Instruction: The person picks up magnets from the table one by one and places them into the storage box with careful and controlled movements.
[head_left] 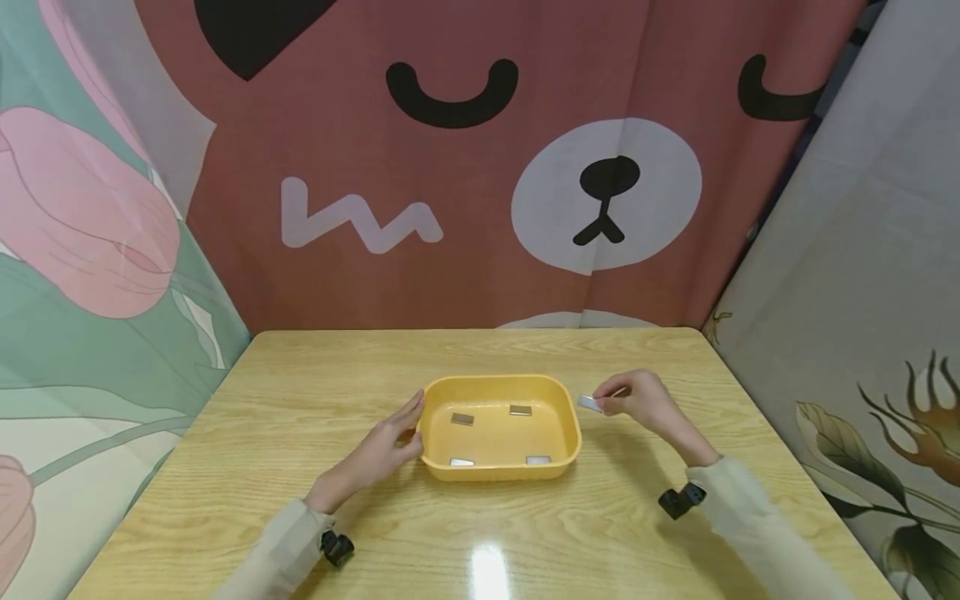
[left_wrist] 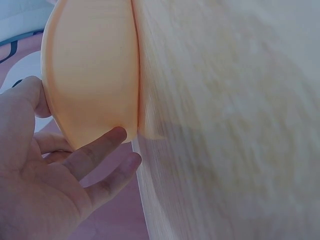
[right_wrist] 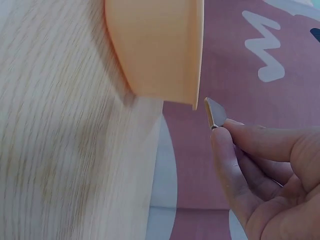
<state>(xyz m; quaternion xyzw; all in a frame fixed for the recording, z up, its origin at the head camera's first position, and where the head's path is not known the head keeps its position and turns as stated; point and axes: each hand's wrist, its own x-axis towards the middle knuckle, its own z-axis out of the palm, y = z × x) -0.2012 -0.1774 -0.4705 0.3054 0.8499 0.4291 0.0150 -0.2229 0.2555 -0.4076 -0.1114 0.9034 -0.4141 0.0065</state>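
A yellow plastic basin (head_left: 498,476) stands on the table, with small flat rectangular pieces inside. Two brownish ones, a back-left piece (head_left: 462,419) and a back-right piece (head_left: 521,410), lie toward the far side; a pale front-left piece (head_left: 462,462) and front-right piece (head_left: 537,459) lie along the near wall. My left hand (head_left: 384,450) touches the basin's left end from outside, thumb against the rim and fingers along the outer wall (left_wrist: 95,60). Just off the right rim, my right hand (head_left: 637,402) pinches a thin silvery rectangular piece (right_wrist: 216,113) between thumb and fingertip, raised above the table.
The wooden table (head_left: 337,358) has rounded far corners. Behind it hangs a reddish bear-print curtain (head_left: 465,283), with a flowered curtain (head_left: 112,350) on the left and a pale plant-print curtain (head_left: 847,292) on the right.
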